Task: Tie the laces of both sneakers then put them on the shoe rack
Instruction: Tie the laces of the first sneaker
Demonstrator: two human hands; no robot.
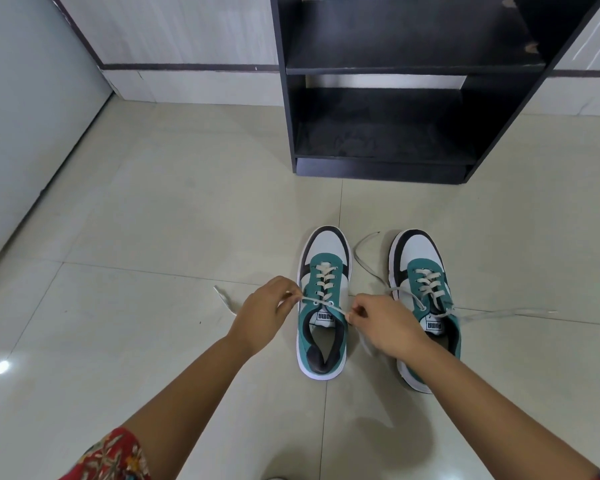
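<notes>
You see two bare forearms reaching forward over a pale tiled floor, with a red patterned sleeve at the near left corner. There are two hands, two sneakers and one rack.

Your left hand sits just left of the left sneaker, fingers pinched closed on one lace end. Your right hand sits just right of that same sneaker, between the two shoes, fingers pinched closed on the other lace end. The lace is drawn taut across the top eyelets and is not yet knotted. A loose tail of it lies on the floor left of your left hand.

The right sneaker stands just beside the left one, parallel, both toes pointing away from you. Your right forearm covers part of its heel. Its two lace ends lie untied on the floor: one curls into the gap between the shoes, the other trails off to the right.

Beyond the toes is a stretch of bare floor, then the black rack against the far wall, with two shelves in view, both bare. Left of the left sneaker the floor runs open to a grey wall at the far left.
</notes>
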